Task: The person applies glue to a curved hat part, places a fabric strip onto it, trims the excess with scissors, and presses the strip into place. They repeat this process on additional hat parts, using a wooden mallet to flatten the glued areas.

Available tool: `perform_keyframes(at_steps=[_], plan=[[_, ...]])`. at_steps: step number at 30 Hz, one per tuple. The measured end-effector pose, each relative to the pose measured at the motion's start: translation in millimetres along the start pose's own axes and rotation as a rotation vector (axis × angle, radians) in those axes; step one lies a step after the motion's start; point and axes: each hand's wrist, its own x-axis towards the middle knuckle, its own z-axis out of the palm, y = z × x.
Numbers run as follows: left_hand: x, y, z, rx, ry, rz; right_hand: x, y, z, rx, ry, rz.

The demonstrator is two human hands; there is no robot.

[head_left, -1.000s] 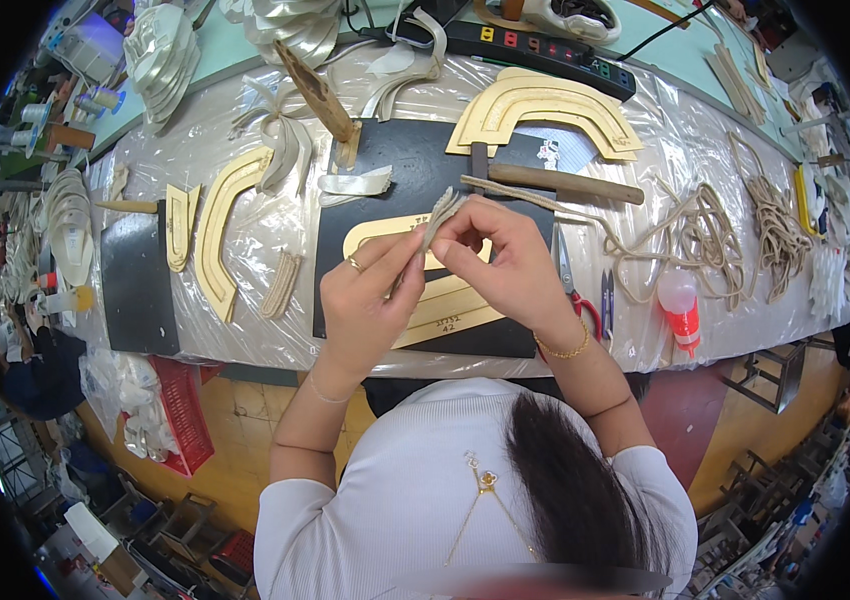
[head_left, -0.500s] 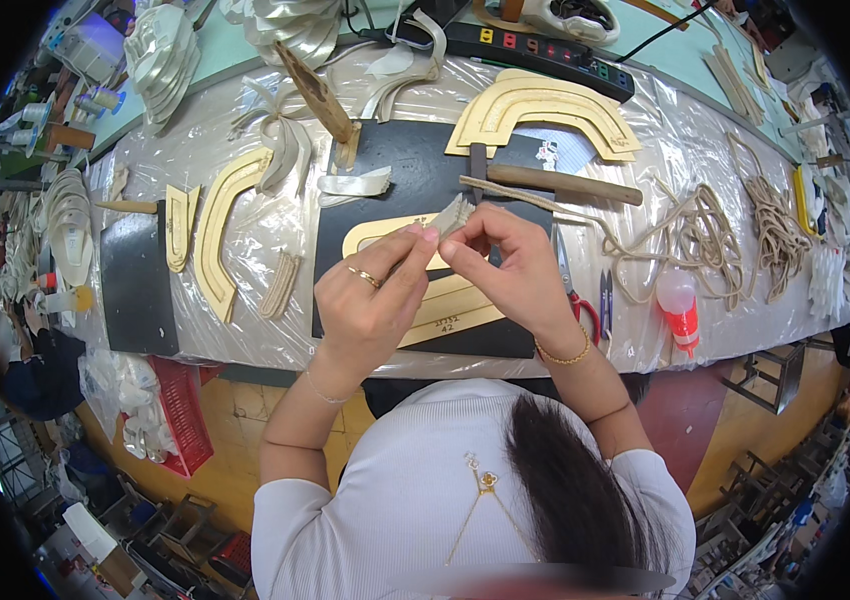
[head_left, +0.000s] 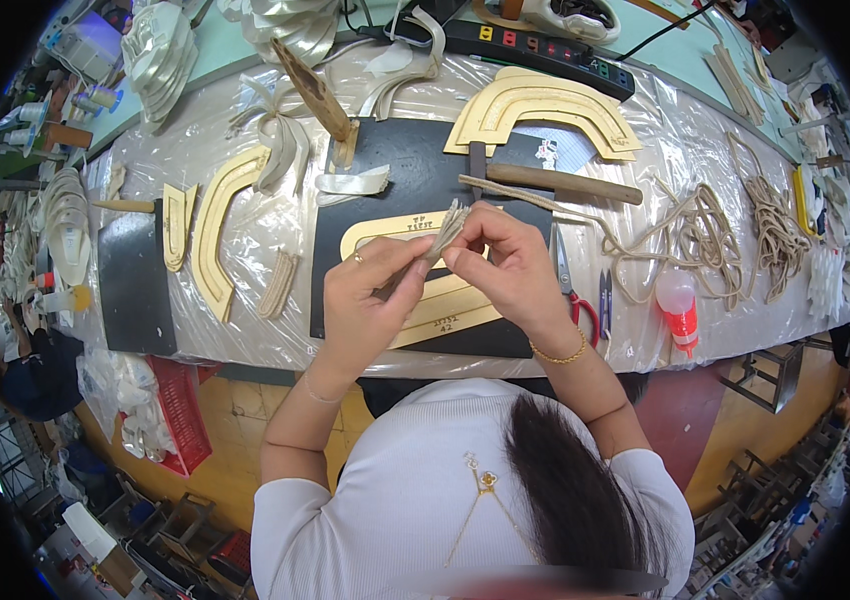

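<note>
A small bundle of beige fabric strips (head_left: 450,226) is held up over the black board (head_left: 410,165), its cut ends pointing away from me. My left hand (head_left: 373,292) is closed around the bundle's near part. With thumb and fingers pinched together, my right hand (head_left: 507,262) grips the bundle's right side. Below the hands lie pale yellow templates (head_left: 445,318) with curved slots, partly hidden by my fingers. A folded white strip (head_left: 355,183) rests on the board's far left. Another beige strip bundle (head_left: 279,285) lies left of the board.
A hammer (head_left: 565,184) lies across the board's right edge, under a curved yellow template (head_left: 545,112). Scissors (head_left: 582,312), a red-and-clear bottle (head_left: 680,310) and tangled beige cord (head_left: 685,240) are to the right. A wooden stick (head_left: 310,90) stands at the back, near a power strip (head_left: 540,55).
The bundle has turned more upright, with its strip ends fanned. My left hand has rolled, its fingers wrapping further around it. My right hand has stayed nearly in place.
</note>
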Motion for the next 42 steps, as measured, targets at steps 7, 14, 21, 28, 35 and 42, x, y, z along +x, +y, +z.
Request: perform_keyframes(at_steps=[7,14,21,28,35,42], plan=[[8,6,-1,-0.159,-0.086,-0.161,-3,-9,-2,-0.181,-0.042,-0.043],[7,0,1,-0.006,-0.101,-0.187,-12,-2,-6,-0.339,-0.089,-0.089],[3,-11,13,-0.285,0.114,-0.229,-11,5,1,-0.277,0.004,-0.24],[5,-4,16,0.214,0.104,0.189,-16,1,13,-0.463,0.072,-0.215],[-2,-8,14,-0.094,0.052,-0.072,-18,5,10,-0.652,0.063,-0.342],[14,-20,7,-0.784,0.294,-0.343,-16,-1,8,-0.462,0.096,-0.661]])
